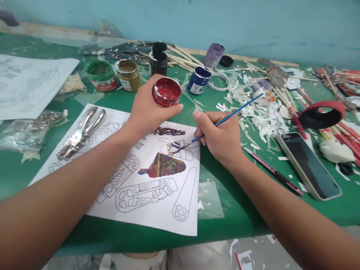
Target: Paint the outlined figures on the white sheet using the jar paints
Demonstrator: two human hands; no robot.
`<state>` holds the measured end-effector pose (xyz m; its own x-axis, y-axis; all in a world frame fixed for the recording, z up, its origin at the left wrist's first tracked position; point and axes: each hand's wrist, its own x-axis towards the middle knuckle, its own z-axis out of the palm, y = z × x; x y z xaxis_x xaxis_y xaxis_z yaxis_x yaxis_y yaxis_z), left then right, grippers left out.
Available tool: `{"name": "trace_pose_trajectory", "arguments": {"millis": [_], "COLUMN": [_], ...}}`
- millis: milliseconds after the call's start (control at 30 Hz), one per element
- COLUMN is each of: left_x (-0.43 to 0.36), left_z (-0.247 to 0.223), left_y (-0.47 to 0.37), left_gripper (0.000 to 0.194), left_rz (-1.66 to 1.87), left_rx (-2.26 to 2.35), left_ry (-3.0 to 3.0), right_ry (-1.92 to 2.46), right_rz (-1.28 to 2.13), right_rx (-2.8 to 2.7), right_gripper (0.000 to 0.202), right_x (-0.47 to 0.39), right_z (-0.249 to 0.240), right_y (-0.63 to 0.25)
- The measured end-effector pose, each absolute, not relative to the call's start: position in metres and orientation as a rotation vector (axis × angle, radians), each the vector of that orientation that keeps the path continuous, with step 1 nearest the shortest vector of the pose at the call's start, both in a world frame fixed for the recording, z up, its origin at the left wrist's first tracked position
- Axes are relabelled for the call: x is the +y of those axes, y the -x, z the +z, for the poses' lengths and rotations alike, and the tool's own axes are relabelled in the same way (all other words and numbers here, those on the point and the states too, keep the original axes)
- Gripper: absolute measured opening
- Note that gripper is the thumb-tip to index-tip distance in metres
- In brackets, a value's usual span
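My left hand [150, 107] is wrapped round a jar of red paint [167, 92], held tilted toward me above the paper. In my right hand [219, 135] is a thin blue paintbrush [230, 113], pinched near its metal collar. Its tip meets a small outlined shape [176, 150] on the white drawing sheet [157, 219], where some stripes are coloured. Just below, a painted shape [165, 165] shows red, yellow, green and blue. Other outlines on the sheet are uncoloured. A silver hole punch plier [80, 133] lies on the sheet's left part, beyond my left forearm.
Jars of green [101, 76], ochre [128, 75], black [158, 64], blue [199, 80] and purple paint [213, 55] stand behind my hands. To the right lie a cutter knife [272, 170], a phone [309, 165], a tape roll [322, 114] and paper scraps [266, 116]. Plastic bags [30, 129] lie left.
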<state>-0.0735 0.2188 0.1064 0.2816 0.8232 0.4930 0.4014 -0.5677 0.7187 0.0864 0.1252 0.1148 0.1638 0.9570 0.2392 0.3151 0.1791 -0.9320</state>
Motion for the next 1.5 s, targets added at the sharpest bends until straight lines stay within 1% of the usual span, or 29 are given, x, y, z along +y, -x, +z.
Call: {"name": "trace_pose_trajectory", "arguments": {"millis": [267,667,1200,1367,1500], "left_x": [0.2154,0.2152,0.2159,0.2127,0.2119], "left_z": [0.1108,0.111,0.1097,0.1129,0.1137], "left_y": [0.074,0.0743,0.0737,0.0739,0.0742], "left_gripper": [0.033,0.034,0.035,0.032,0.032], "left_rz": [1.17,1.169,1.215,1.143,1.154], "left_rx": [1.113,1.116,1.089,1.117,1.116], "left_ry": [-2.097,-2.109,-2.103,-2.111,-2.108], "right_ry": [1.369,1.34,1.349,1.338,1.352], "right_rz": [0.688,0.696,0.666,0.661,0.664], "right_rx": [-1.392,-1.392,-1.419,-1.445,-1.444], "right_gripper": [0.052,0.049,0.052,0.05,0.051], "right_x": [0.1248,0.1248,0.1249,0.1249,0.1236], "right_z": [0.1149,0.1138,0.1146,0.114,0.1143], "right_y": [-0.088,-0.0898,-0.0887,-0.089,-0.088]}}
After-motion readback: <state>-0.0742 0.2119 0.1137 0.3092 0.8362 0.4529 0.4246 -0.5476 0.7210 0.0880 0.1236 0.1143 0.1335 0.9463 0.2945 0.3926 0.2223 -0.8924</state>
